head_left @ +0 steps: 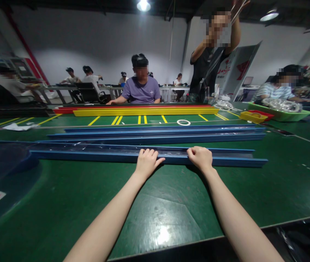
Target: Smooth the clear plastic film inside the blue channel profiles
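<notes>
A long blue U-shaped channel [89, 156] lies across the green table in front of me, with shiny clear film along its inside. My left hand [146, 162] grips its near wall around the middle, fingers curled over the edge and thumb along the outer face. Further right, my right hand [202, 158] is closed over the same wall; its fingertips are hidden inside the channel. Just beyond lie more blue channels [177, 138], roughly parallel, their left ends converging with the one I hold.
Yellow [144, 112] and red channels [63, 110] lie farther back. A white ring [183, 122] sits on the table [166, 207]. Back right are a yellow tray [251, 117] and a green tray [288, 116] with clear coils. A dark blue translucent piece [10, 171] spreads at left. Co-workers surround the far side.
</notes>
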The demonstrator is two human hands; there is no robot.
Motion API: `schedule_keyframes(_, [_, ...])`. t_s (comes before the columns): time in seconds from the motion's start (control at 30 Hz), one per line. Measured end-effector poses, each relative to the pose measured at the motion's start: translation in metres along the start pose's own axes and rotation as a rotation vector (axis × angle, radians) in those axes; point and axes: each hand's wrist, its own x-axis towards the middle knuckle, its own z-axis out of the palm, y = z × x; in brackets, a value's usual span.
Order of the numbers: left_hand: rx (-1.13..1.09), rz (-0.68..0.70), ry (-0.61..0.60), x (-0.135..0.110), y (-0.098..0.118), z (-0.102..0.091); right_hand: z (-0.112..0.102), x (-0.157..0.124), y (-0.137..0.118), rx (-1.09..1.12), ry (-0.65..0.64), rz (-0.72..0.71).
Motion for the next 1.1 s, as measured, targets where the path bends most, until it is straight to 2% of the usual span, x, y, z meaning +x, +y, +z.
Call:
schedule_keyframes(0.33, [0.014, -0.005, -0.009, 0.001, 0.000, 0.000, 0.000, -0.001, 0.000, 0.012, 0.011, -0.013])
schedule_keyframes(0.87, [0.002, -0.021, 0.008, 0.000, 0.000, 0.003, -0.003, 0.000, 0.000, -0.026, -0.044, -0.031])
schedule_keyframes(1.0, [-0.002, -0.031, 0.001, 0.000, 0.000, 0.005, -0.003, -0.001, -0.005, -0.055, 0.023, -0.052])
schedule_keyframes(1.1, [-0.012, -0.044, -0.003, 0.001, 0.000, 0.005, -0.001, -0.003, -0.016, -0.025, 0.102, -0.118])
